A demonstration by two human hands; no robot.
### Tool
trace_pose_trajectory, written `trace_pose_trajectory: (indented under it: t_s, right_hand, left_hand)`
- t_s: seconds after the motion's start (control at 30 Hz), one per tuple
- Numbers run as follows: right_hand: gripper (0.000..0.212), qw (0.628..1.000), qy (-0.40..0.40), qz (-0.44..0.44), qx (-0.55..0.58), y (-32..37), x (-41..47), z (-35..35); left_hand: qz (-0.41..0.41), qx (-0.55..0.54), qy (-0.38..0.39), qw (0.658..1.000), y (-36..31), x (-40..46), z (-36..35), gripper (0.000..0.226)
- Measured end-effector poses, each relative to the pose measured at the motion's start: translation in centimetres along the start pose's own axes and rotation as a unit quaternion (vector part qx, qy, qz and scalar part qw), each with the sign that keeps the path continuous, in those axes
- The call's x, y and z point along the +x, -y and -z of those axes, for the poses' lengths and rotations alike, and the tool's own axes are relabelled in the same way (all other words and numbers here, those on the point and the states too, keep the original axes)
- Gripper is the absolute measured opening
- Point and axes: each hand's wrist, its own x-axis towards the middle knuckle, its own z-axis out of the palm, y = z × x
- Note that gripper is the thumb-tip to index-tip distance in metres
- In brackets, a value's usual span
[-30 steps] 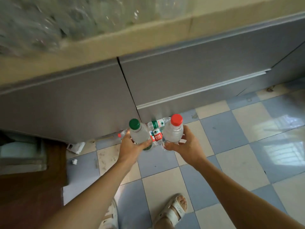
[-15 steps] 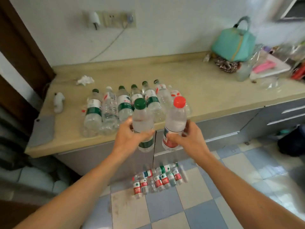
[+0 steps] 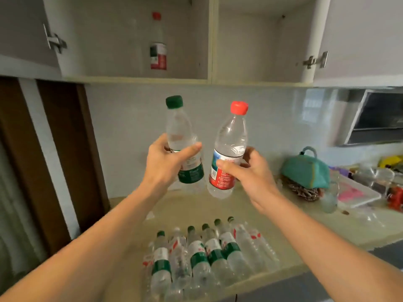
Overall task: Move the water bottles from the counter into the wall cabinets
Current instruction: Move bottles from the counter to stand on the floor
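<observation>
Open wall cabinets (image 3: 209, 80) span twelve o'clock. A green-capped bottle (image 3: 182, 140) is clasped by the left hand (image 3: 165, 164), a red-capped bottle (image 3: 229, 149) by the right hand (image 3: 250, 171), fingers wrapped around each, seemingly held upright for shelving.

No text, brand name or number could be read. The green label (image 3: 192, 168) on the left held bottle and the red-and-white label (image 3: 222, 171) on the right held bottle bore small print too blurred to make out. The label (image 3: 158, 56) on the cabinet bottle and those on the counter bottles (image 3: 196, 253) were likewise illegible.
</observation>
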Motion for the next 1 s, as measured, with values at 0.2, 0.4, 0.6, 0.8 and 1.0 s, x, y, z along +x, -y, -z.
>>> trace_pose_trajectory:
  t_s: [0.2, 0.4, 0.6, 0.8, 1.0]
  right_hand:
    - [0.061, 0.995, 0.023, 0.087, 0.046, 6.8, 9.5, -1.3]
    - [0.059, 0.985, 0.046, 0.14, 0.086, 10.9, 17.1, -3.5]
    - [0.066, 0.98, 0.072, 0.169, 0.078, 13.2, 23.7, -7.3]
    - [0.033, 0.981, 0.059, 0.18, 0.04, 14.7, 29.9, -11.6]
    - [0.034, 0.984, 0.018, 0.177, 0.025, 14.3, 34.4, -15.3]
  left_hand:
    - [-0.071, 0.01, -0.082, 0.994, -6.8, 8.4, 0.9, 0.039]
    - [-0.084, -0.006, -0.135, 0.987, -11.4, 14.1, 2.2, 0.035]
    - [-0.095, 0.038, -0.181, 0.978, -13.1, 20.4, 5.1, 0.046]
    - [-0.103, 0.081, -0.184, 0.974, -12.2, 27.6, 7.0, 0.048]
    - [-0.101, 0.08, -0.203, 0.971, -10.5, 33.9, 8.1, 0.065]
